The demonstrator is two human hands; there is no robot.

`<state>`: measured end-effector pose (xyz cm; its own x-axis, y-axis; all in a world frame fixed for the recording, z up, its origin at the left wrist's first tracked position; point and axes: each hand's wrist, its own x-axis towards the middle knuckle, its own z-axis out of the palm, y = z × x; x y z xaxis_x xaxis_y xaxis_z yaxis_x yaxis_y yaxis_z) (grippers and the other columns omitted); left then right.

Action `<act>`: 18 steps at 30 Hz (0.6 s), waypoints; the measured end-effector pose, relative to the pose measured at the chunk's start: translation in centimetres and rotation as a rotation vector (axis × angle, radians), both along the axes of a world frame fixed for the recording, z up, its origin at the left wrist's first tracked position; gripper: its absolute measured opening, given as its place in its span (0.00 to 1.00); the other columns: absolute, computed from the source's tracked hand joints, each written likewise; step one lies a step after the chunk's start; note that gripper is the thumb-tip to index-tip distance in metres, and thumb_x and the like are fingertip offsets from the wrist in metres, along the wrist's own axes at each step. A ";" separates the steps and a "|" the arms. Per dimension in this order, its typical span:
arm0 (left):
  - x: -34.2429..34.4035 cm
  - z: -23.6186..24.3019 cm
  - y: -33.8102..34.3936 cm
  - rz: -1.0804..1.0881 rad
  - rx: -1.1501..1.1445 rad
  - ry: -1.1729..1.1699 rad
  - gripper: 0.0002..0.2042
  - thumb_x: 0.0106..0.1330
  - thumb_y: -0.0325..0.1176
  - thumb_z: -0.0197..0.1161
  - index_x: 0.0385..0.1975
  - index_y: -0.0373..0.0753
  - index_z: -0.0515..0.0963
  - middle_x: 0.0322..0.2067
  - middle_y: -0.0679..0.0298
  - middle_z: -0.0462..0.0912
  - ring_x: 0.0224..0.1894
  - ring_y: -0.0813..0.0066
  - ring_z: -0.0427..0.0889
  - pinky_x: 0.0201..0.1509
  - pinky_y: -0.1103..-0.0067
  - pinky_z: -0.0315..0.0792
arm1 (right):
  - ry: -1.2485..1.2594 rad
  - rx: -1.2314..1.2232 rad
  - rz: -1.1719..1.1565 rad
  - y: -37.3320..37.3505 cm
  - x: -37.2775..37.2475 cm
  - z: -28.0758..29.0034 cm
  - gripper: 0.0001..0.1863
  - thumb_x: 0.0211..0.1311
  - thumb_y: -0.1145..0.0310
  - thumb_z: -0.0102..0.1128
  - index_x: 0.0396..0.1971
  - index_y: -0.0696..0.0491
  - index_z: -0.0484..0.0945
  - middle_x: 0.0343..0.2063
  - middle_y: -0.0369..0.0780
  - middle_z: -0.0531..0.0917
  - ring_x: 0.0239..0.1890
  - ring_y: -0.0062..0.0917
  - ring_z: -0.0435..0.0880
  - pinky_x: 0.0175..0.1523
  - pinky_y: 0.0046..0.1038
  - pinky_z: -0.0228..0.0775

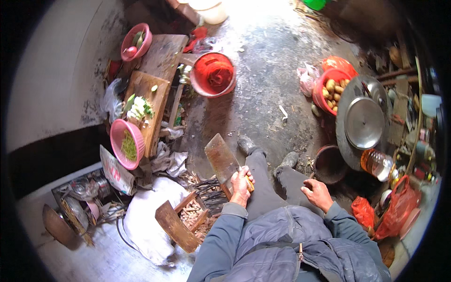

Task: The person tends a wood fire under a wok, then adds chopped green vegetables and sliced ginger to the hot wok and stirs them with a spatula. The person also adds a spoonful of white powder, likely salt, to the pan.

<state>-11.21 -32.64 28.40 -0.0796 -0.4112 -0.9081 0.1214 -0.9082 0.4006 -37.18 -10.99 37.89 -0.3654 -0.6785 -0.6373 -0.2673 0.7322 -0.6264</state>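
Note:
My left hand [241, 186] is closed around the yellowish handle of a cleaver [221, 157]. The broad, stained blade points away from me and to the left, over the floor beside my left leg. My right hand [318, 194] hangs above my right thigh, thumb and forefinger slightly apart, with nothing visible in it. Far to the left, a wooden cutting board [155, 110] carries chopped white and green vegetables [137, 108]. A pink basket [136, 162] with thin green shreds stands at its near end.
A bucket with red contents [206, 89] stands beyond the cleaver. On the right are a red basin of potatoes [323, 94], a round metal lid [364, 123], a dark pot [330, 164] and an oil bottle [376, 162]. A wooden stool [171, 225] and white sack [152, 211] sit near left.

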 end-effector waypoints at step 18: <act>8.0 2.8 -34.2 0.035 -0.225 -0.096 0.07 0.72 0.37 0.66 0.40 0.41 0.79 0.27 0.67 0.79 0.23 0.77 0.79 0.24 0.77 0.74 | -0.239 0.002 0.253 -34.5 7.8 2.6 0.20 0.70 0.58 0.69 0.50 0.59 0.86 0.46 0.52 0.90 0.50 0.45 0.90 0.55 0.41 0.82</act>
<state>-3.19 -66.81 31.19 0.0205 -0.6051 -0.7959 0.1028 -0.7906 0.6037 -29.37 -45.45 40.47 -0.0258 -0.7275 -0.6856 -0.2863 0.6625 -0.6922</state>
